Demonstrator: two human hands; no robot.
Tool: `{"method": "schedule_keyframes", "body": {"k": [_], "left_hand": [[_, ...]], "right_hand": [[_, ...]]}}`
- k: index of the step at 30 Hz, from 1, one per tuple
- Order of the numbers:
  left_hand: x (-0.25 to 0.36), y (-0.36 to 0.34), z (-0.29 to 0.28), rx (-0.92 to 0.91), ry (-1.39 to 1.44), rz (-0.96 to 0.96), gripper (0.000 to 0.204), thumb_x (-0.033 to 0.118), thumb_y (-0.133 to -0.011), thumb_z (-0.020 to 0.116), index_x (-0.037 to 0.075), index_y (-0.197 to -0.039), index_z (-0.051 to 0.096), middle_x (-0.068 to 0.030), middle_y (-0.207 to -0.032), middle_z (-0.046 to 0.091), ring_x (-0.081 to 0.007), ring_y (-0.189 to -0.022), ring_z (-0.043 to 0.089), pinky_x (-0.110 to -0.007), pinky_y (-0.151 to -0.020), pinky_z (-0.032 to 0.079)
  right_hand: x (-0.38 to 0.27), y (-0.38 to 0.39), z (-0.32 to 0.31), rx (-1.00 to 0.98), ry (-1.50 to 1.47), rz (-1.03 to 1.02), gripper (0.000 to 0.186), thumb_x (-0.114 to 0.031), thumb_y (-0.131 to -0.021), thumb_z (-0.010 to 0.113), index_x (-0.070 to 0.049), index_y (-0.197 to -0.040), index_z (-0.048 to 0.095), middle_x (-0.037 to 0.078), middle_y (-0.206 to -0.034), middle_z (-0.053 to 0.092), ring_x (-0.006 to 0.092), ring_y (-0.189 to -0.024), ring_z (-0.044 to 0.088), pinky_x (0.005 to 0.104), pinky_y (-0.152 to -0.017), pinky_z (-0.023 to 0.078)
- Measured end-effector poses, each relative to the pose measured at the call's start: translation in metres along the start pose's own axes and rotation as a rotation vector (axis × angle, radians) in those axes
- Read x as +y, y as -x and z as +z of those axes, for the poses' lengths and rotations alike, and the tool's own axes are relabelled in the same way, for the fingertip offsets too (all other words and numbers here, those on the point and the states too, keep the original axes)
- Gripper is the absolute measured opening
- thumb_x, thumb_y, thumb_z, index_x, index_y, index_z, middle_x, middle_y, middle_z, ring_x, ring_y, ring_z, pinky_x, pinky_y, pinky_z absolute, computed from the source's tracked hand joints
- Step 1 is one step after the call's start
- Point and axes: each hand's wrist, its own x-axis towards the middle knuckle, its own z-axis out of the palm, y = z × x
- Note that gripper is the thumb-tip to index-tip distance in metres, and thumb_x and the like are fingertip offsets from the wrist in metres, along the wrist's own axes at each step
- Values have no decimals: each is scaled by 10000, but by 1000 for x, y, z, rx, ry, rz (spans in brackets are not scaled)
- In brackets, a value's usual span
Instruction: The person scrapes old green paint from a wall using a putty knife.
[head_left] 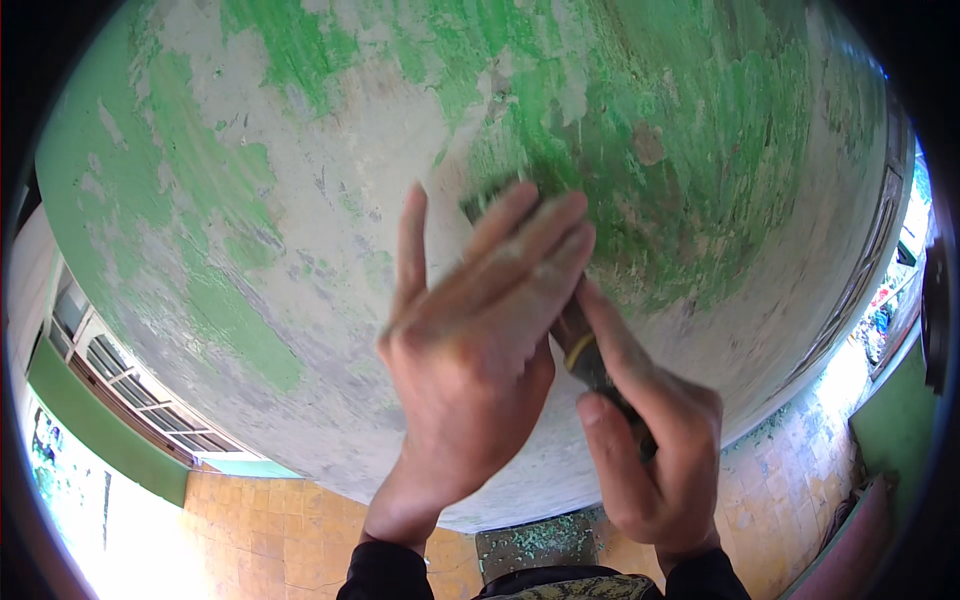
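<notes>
The left hand (470, 335), fingers outstretched, lies over the blade end (476, 205) of a paint scraper (578, 350), which rests against the middle of the patchy green wall (330, 200), well above its lower edge, while the right hand (660, 440) holds the scraper by its dark handle (602, 382).

We held our left grip (470, 345) with its back uppermost, fingers (530, 250) stretched up and rightward, the outermost standing apart. Our right grip (660, 440) was curled closed, its forefinger (622, 345) extended toward the left grip, its thumb (608, 440) lower down. Our wrists (400, 505) were bare above dark-sleeved forearms (385, 574).
</notes>
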Motion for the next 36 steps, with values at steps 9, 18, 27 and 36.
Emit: {"method": "schedule_keyframes", "body": {"k": [9, 18, 27, 36], "left_hand": [[0, -5, -4, -45, -37, 25, 409, -87, -825, 627, 183, -1062, 824, -23, -1167, 774, -268, -1247, 669, -553, -1228, 267], [-4, -10, -2, 0, -47, 48, 386, -76, -839, 633, 176, -1060, 824, -19, -1164, 775, -278, -1231, 678, -556, -1223, 278], [-2, -6, -3, -12, -15, 14, 385, -92, -837, 621, 150, -1057, 824, -44, -1140, 781, -280, -1221, 684, -545, -1217, 288], [-4, -9, -5, -6, 33, 5, 398, -96, -825, 645, 161, -1074, 822, -48, -1146, 779, -286, -1240, 672, -548, -1219, 288]], "right_hand": [[7, -3, 10, 110, 13, -119, 589, -145, -910, 550, 86, -1451, 513, 206, -1054, 752, 107, -620, 563, 278, -624, 463], [8, -9, 10, 81, -8, -78, 590, -143, -909, 545, 85, -1453, 513, 221, -1109, 741, 128, -687, 617, 283, -691, 494], [7, -7, 8, 106, -4, -151, 571, -138, -928, 542, 103, -1445, 507, 265, -1171, 722, 162, -720, 672, 297, -720, 521], [-9, -9, -2, 13, 96, -37, 563, -121, -935, 543, 73, -1462, 506, 265, -1082, 730, 213, -703, 692, 320, -729, 528]]}}
